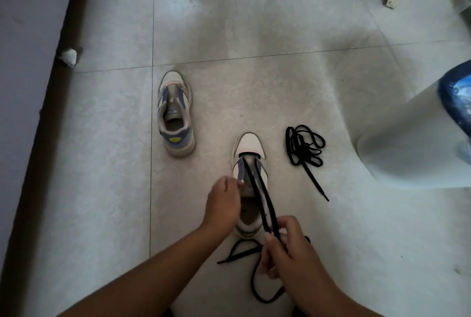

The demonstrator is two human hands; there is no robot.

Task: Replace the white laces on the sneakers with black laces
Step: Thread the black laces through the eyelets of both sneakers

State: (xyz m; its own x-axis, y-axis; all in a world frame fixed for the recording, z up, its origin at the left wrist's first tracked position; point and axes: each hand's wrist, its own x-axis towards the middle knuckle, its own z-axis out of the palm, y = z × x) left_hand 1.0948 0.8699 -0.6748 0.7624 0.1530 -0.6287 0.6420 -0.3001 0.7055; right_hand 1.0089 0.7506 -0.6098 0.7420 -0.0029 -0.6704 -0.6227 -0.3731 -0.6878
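Two strands of the black lace (257,189) run toward 6 o'clock into the right hand (285,248), which pinches them; level both ends before crossing, while the left hand (223,204) grips the near sneaker (251,149).

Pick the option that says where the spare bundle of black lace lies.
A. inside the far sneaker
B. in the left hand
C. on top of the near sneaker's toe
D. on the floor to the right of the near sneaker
D: the bundled black lace lies loose on the floor tiles to the right of the near sneaker, touching neither hand nor shoe.
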